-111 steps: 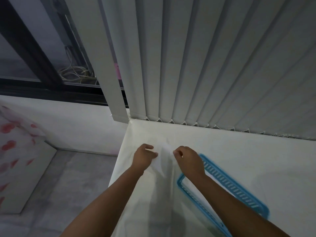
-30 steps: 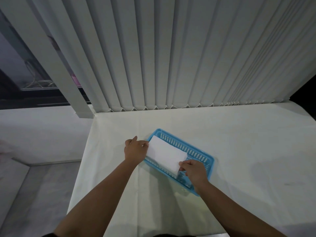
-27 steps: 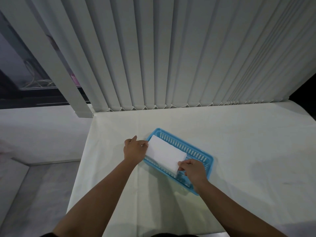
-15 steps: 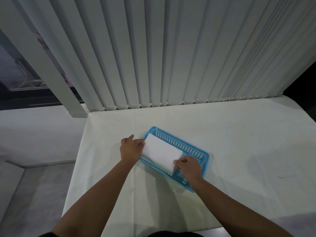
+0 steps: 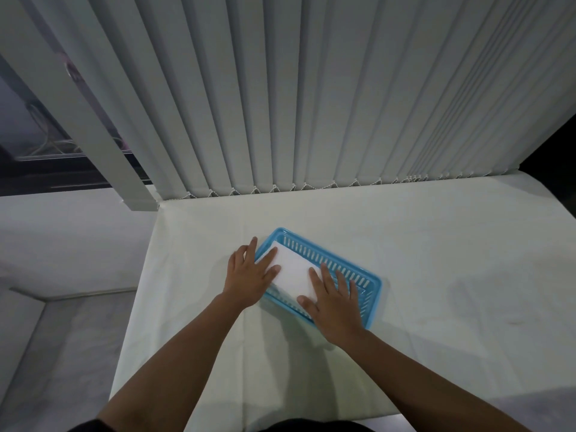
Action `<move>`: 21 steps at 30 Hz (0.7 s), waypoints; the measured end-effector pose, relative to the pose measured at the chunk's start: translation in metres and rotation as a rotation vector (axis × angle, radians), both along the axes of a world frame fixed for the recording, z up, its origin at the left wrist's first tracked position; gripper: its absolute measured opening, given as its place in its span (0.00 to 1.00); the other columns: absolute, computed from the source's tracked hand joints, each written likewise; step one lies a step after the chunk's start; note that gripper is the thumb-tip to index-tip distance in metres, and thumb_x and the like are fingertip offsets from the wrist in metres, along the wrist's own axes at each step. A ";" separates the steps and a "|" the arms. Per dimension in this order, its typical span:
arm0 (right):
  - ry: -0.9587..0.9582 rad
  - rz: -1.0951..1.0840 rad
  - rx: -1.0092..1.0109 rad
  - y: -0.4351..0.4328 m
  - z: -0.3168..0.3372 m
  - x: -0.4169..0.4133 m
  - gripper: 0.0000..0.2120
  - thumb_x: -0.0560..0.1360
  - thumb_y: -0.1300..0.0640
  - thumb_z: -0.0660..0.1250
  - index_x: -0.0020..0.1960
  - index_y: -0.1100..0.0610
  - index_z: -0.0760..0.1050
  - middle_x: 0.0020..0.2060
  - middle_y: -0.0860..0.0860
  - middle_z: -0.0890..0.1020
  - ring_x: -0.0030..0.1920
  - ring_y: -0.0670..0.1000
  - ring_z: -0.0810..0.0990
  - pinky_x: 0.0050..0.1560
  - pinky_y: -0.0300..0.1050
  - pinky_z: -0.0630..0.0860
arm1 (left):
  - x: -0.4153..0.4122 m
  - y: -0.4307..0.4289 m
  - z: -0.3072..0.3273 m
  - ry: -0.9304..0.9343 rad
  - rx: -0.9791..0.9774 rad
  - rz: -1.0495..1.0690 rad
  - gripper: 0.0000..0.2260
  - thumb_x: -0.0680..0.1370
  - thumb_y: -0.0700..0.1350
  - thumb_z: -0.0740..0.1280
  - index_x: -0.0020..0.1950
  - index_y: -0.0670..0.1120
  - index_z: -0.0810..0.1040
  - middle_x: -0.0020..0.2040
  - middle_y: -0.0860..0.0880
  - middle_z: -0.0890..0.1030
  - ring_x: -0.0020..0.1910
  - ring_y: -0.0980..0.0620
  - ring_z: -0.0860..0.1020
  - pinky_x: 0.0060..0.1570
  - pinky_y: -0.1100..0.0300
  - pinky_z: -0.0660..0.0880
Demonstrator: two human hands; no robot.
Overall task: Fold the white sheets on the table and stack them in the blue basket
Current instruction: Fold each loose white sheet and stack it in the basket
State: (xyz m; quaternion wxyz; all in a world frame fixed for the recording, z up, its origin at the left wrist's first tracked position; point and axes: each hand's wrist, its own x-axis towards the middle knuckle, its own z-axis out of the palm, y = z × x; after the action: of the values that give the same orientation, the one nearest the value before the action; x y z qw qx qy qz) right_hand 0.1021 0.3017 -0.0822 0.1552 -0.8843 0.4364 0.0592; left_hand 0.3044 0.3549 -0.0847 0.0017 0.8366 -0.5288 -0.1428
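White folded sheet [image 5: 294, 269] in blue basket [image 5: 371, 277]; left hand [image 5: 249, 277] and right hand [image 5: 335, 302] flat, fingers spread, on it.

The basket [image 5: 358, 269] is bright blue, its walls patterned with rows of narrow upright slots. The folded sheet [image 5: 293, 269] in it is plain white. The worktop [image 5: 436, 244] is off-white, and the vertical blinds [image 5: 311, 88] are pale grey.
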 end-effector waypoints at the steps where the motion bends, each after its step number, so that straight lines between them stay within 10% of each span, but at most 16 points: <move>1: 0.020 0.010 0.005 -0.002 -0.003 -0.001 0.49 0.62 0.28 0.21 0.78 0.47 0.43 0.79 0.49 0.46 0.78 0.58 0.44 0.74 0.61 0.42 | 0.002 0.001 -0.003 -0.002 0.018 -0.020 0.28 0.78 0.65 0.45 0.77 0.59 0.47 0.79 0.46 0.45 0.77 0.41 0.51 0.75 0.43 0.48; 8: 0.054 0.039 -0.024 -0.005 -0.014 -0.005 0.44 0.65 0.28 0.25 0.77 0.45 0.39 0.79 0.48 0.43 0.78 0.58 0.43 0.74 0.61 0.39 | 0.009 0.007 -0.012 0.000 0.048 -0.045 0.44 0.62 0.76 0.30 0.76 0.60 0.38 0.79 0.46 0.41 0.77 0.40 0.48 0.74 0.38 0.44; 15: -0.074 -0.110 -0.061 0.000 -0.007 -0.012 0.44 0.68 0.26 0.30 0.78 0.48 0.44 0.79 0.52 0.45 0.78 0.60 0.43 0.74 0.56 0.36 | 0.020 0.011 -0.009 0.001 -0.089 -0.037 0.42 0.67 0.74 0.31 0.78 0.57 0.44 0.79 0.44 0.47 0.76 0.40 0.53 0.74 0.42 0.50; 21: -0.222 -0.585 0.015 0.007 -0.006 -0.039 0.45 0.71 0.26 0.42 0.78 0.54 0.45 0.78 0.58 0.46 0.77 0.62 0.48 0.76 0.55 0.44 | 0.034 -0.002 -0.002 0.390 -0.172 0.139 0.39 0.76 0.69 0.39 0.78 0.45 0.56 0.78 0.45 0.58 0.77 0.45 0.56 0.77 0.50 0.52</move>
State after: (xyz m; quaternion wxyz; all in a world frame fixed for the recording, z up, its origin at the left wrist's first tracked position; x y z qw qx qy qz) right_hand 0.0632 0.3086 -0.0882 0.2188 -0.7211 0.6523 -0.0815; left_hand 0.3383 0.3527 -0.0869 0.1852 0.8242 -0.4700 -0.2559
